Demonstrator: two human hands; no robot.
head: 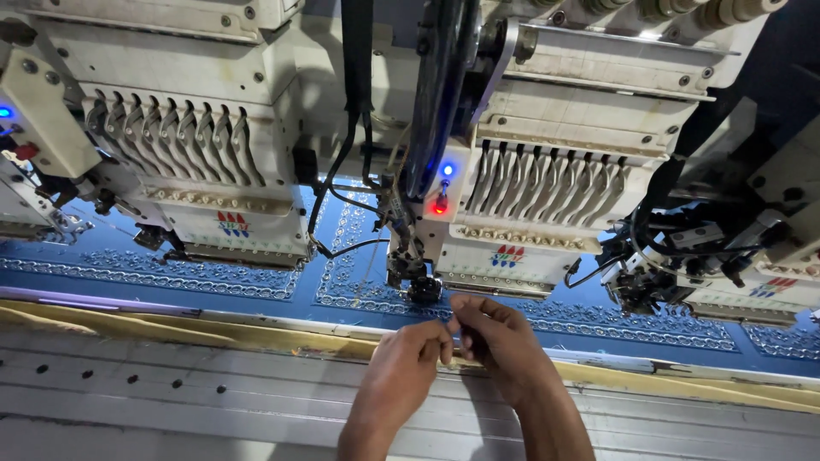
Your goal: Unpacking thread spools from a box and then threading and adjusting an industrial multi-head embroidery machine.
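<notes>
My left hand [408, 365] and my right hand [498, 335] meet just below a cream embroidery machine head [521, 213]. The fingertips of both hands pinch a thin thread [456, 327] between them. It is too fine to trace upward. Right above my hands sits the dark needle and presser-foot assembly [413, 271] at the head's left side. Under it lies blue fabric [256, 273] stitched with pale silver borders and scrollwork. A red lamp and a blue lamp [442, 189] glow on the head.
A second machine head [218, 179] stands to the left and a third [752, 256] at the right edge. Black cables [346, 145] hang between the heads. A yellow frame bar [256, 335] and a grey table surface with dark holes [171, 384] run along the front.
</notes>
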